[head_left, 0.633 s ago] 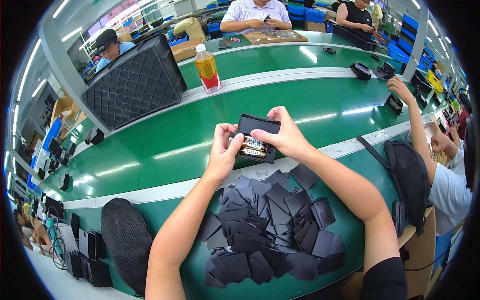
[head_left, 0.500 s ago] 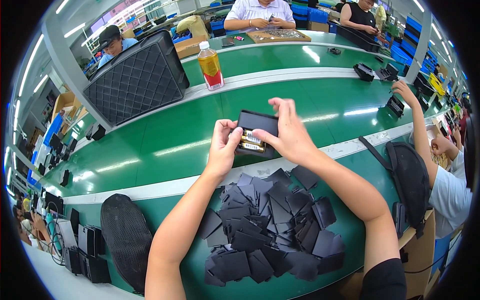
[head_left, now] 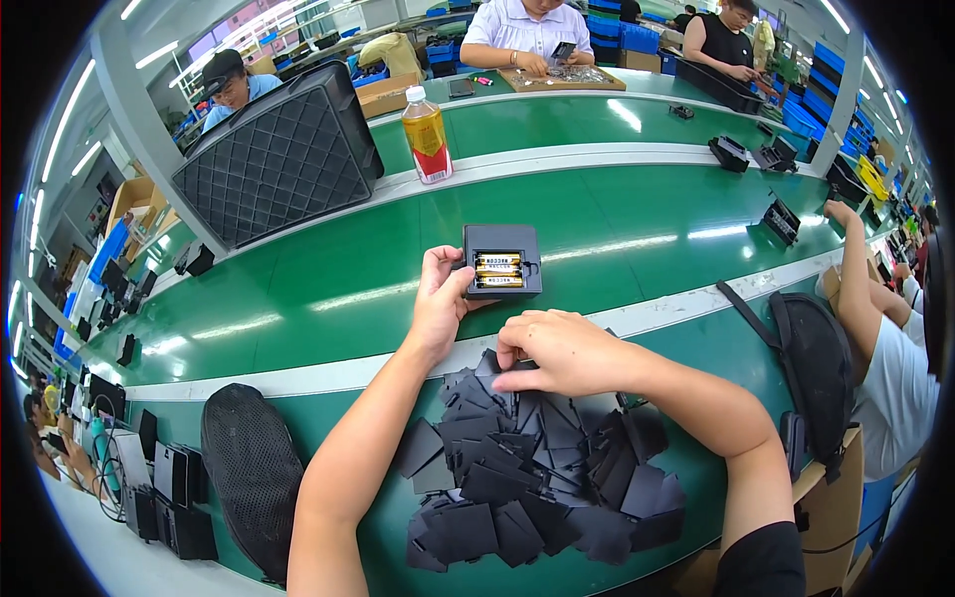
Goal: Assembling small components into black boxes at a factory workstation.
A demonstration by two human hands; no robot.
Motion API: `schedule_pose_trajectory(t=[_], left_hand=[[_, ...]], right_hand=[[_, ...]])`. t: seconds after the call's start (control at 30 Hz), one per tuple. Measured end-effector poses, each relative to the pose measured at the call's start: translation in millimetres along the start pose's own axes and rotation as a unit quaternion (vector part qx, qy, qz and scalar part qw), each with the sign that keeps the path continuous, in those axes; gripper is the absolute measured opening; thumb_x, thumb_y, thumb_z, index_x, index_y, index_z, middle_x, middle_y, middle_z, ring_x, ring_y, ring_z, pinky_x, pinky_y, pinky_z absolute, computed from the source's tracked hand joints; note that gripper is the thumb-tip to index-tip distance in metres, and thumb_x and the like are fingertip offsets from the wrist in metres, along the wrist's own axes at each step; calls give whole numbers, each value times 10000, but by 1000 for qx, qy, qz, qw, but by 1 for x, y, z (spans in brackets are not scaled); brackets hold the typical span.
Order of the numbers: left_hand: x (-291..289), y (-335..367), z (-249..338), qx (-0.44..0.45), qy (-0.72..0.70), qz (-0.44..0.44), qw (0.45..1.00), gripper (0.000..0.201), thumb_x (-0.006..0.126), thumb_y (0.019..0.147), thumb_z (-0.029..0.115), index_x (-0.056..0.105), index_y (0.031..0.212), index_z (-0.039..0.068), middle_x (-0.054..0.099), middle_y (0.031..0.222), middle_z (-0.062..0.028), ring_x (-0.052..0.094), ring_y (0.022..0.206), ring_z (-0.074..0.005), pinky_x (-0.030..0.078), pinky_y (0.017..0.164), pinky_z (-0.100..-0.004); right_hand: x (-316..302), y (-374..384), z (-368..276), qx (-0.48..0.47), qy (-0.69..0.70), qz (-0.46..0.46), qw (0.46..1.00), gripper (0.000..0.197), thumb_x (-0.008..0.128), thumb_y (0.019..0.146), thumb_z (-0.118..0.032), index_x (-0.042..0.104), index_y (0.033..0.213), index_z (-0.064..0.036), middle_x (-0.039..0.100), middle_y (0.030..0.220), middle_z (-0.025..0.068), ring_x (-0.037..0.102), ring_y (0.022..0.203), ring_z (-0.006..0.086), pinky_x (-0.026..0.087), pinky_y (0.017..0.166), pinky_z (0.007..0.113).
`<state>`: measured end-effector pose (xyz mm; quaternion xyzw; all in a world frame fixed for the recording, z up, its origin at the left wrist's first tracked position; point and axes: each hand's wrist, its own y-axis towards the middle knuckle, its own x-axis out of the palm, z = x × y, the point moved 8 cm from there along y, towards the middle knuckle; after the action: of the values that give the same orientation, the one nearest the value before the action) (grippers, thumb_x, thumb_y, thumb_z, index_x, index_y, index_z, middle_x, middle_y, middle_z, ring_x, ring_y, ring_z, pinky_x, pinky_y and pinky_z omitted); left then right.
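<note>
My left hand [head_left: 444, 303] grips a black plastic box-shaped device [head_left: 502, 237] by its left side, thumb on its front edge. Its battery compartment is uncovered, and three gold-and-black batteries [head_left: 498, 267] lie side by side in it. Nearer to me, a heap of thin black plastic covers [head_left: 497, 468] is spread on the green table. My right hand [head_left: 572, 353] is over the heap's far edge, thumb and curled forefinger apart around the topmost covers. No cover shows lifted between them.
Beyond the white rail lies a green conveyor belt [head_left: 348, 259]. A drink bottle [head_left: 427, 137] and a large black crate [head_left: 274, 164] stand on its far side. A black mesh object [head_left: 251, 478] lies left, a black bag [head_left: 811, 363] right. Other people sit around the line.
My right hand has left the device and come down toward me onto the heap of covers. The device, still in my left hand, is tipped more squarely toward me, with all three batteries exposed.
</note>
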<state>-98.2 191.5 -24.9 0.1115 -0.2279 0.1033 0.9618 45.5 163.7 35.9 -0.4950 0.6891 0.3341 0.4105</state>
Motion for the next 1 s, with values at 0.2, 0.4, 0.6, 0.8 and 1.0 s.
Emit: schedule_pose_trajectory(t=[0.2,0.4,0.6,0.8,1.0], left_hand=[[5,0,-1,-5,27,11,1000,222,469,958,65,363,1144,122,505,1185,-160,611,1079,-315,545,898,-453],[8,-1,1,-9,47,19,999,208,478,959,78,371,1132,124,526,1158,-151,609,1089,-317,548,896,-457],[4,1,-2,-7,-9,2,1000,172,490,966,113,388,1104,124,542,1122,-135,617,1067,-305,560,864,-445],[5,3,2,-14,-55,-9,998,159,498,974,122,392,1093,115,528,1097,-124,644,975,-278,573,817,-433],[9,-2,2,-19,-2,-17,1000,149,479,976,147,405,1098,104,542,1075,-112,636,943,-243,571,808,-417]], right_hand=[[2,-2,1,12,17,-32,999,255,716,836,-304,650,857,-58,616,871,34,610,801,233,485,722,350],[-4,-3,10,60,78,-42,994,210,706,842,-251,653,815,-49,628,846,35,615,754,208,487,678,337],[-5,-6,5,15,57,4,998,142,685,818,-186,663,776,-52,648,808,66,621,720,235,497,658,365],[-44,-5,6,2,164,26,986,56,639,799,-28,618,850,-35,641,892,65,602,744,187,483,652,274],[-63,-9,19,-153,-86,329,928,170,623,781,80,601,908,-32,641,999,68,619,834,182,503,694,267]])
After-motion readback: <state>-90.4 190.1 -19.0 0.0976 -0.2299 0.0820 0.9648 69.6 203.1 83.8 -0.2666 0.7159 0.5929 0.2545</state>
